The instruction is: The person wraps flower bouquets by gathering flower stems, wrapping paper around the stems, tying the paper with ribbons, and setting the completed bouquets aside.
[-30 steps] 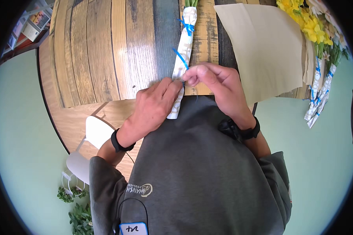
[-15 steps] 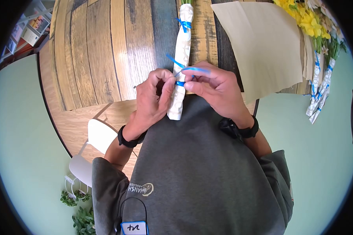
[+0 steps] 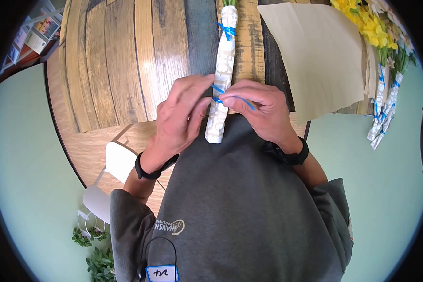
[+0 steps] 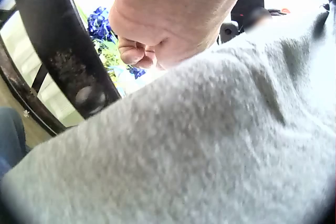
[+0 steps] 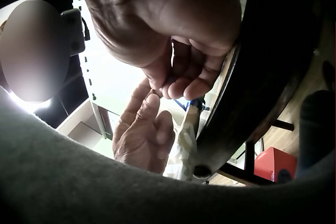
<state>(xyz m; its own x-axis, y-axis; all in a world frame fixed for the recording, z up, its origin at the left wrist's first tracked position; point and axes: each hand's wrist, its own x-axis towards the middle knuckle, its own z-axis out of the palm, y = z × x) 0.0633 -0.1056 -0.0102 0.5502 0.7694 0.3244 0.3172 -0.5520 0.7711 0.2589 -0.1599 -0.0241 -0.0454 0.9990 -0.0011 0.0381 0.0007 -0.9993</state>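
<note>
A slim bundle of green stems wrapped in white patterned paper (image 3: 224, 61) lies over the table's near edge, its lower end against the grey shirt. One blue ribbon (image 3: 228, 31) is tied near its top. A second blue ribbon (image 3: 217, 100) goes round its lower part, between the hands. My right hand (image 3: 263, 108) pinches this second ribbon between thumb and forefinger, with a loose end sticking out past the fingers. My left hand (image 3: 181, 110) is at the bundle's left side, thumb and fingers apart, fingertips close to the other ribbon end.
Brown wrapping paper sheets (image 3: 319, 56) lie on the wooden table (image 3: 113, 61) at right. Beyond them are wrapped bundles (image 3: 385, 105) with yellow flowers (image 3: 373, 33), overhanging the edge. White chairs (image 3: 122, 157) stand at lower left, near potted plants (image 3: 98, 261).
The left hand first lay over the bundle, then pinched the ribbon, and now its fingers have spread. The right hand stays at the ribbon; the lower ribbon now shows round the paper.
</note>
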